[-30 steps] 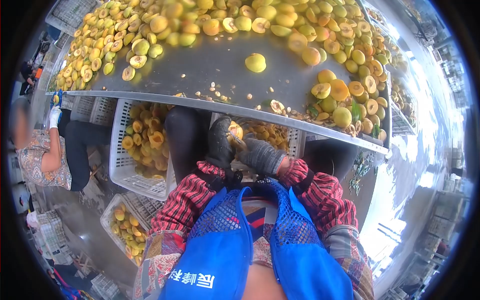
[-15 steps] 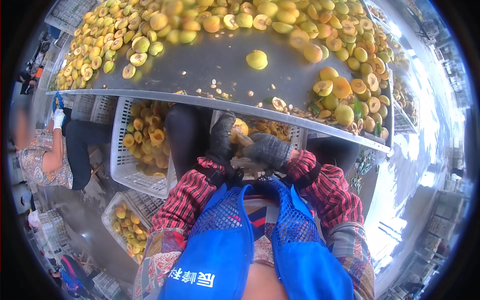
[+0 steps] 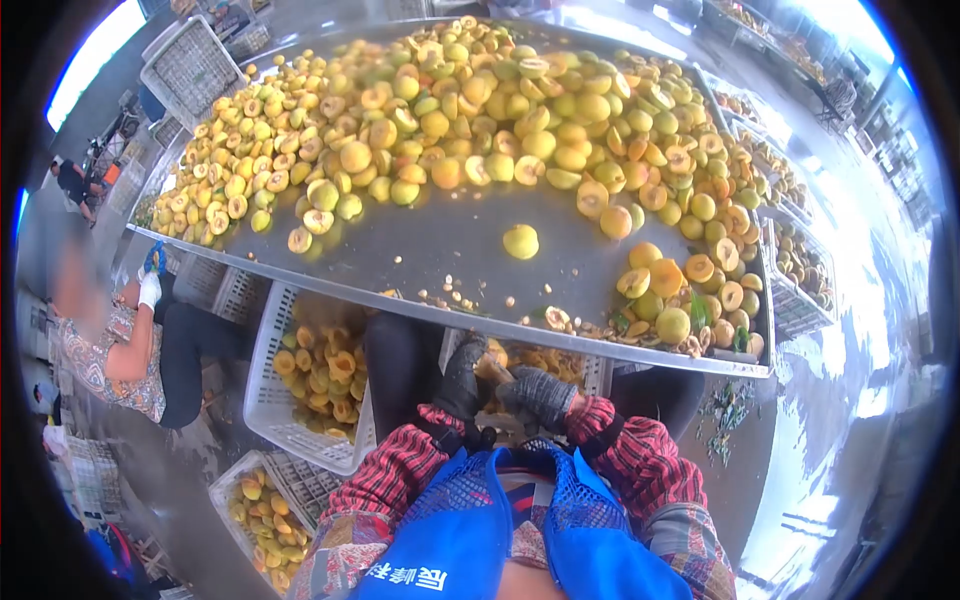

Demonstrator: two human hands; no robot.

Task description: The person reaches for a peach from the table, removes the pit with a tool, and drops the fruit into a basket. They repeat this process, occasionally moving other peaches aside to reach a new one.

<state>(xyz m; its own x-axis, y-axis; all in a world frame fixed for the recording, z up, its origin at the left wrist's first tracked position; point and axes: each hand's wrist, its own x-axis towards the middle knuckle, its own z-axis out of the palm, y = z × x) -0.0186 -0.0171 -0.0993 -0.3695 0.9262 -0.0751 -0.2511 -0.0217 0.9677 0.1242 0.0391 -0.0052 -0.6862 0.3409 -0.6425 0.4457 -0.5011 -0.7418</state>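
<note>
My left hand (image 3: 463, 380), in a dark grey glove, is closed around an apricot (image 3: 497, 351) just below the table's front edge. My right hand (image 3: 538, 396), in a grey knit glove, is curled closed close beside it. A slim tan piece (image 3: 491, 369) juts from the right fingers towards the left hand; I cannot tell what kind of tool it is. Beneath both hands a white crate (image 3: 597, 377) holds cut apricot halves (image 3: 545, 362). On the metal table (image 3: 440, 240) ahead lie a heap of apricots (image 3: 480, 95), many halved, and one lone apricot (image 3: 520, 241).
Left of my legs stands a crate of apricot halves (image 3: 325, 375), with another fruit crate (image 3: 268, 525) behind it. A co-worker (image 3: 120, 350) sits at the far left. Loose pits (image 3: 455, 298) dot the table. More full crates (image 3: 800, 262) stand beyond its right end.
The view has tilted up, so the table and hands appear lower and more of the heap shows. Both hands stay together below the table edge, the left still around the apricot.
</note>
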